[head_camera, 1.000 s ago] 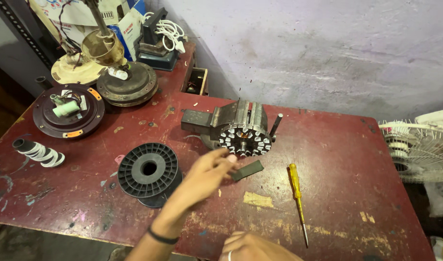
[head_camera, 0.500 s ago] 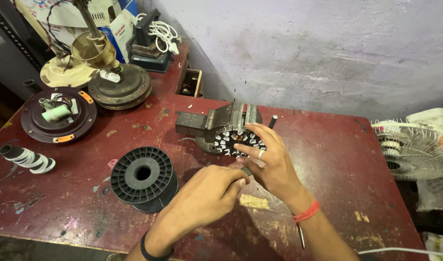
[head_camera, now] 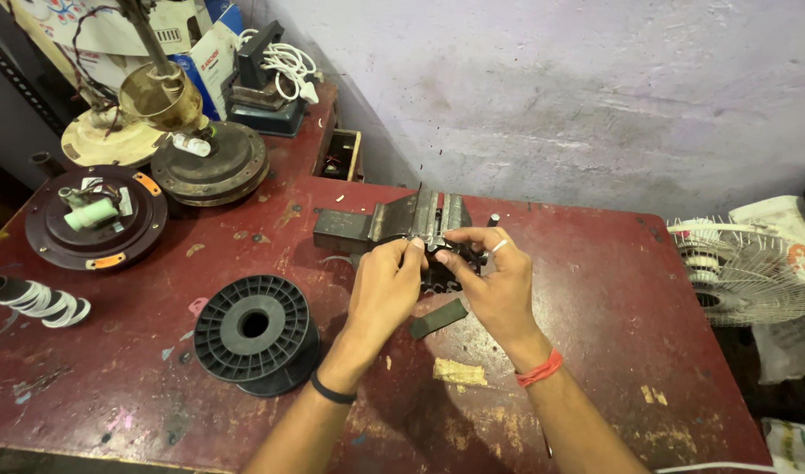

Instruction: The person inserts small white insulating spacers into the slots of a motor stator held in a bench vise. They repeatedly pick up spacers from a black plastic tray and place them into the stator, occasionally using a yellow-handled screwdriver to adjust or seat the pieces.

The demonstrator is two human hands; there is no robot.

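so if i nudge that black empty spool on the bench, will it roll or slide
The black spool lies flat on one wide flange, so it would likely slide, not roll. It looks like hollow ribbed plastic with no wire, so probably light and easy to shift. The worn red table may drag slightly.

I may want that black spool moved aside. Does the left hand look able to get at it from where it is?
Probably yes: the black spool lies open on the table just beside the left hand, nothing between them, though that hand's fingers are on the vise.

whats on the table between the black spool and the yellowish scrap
In the head view, the left forearm crosses the stretch between the black spool and the yellowish scrap; otherwise only bare red table shows.
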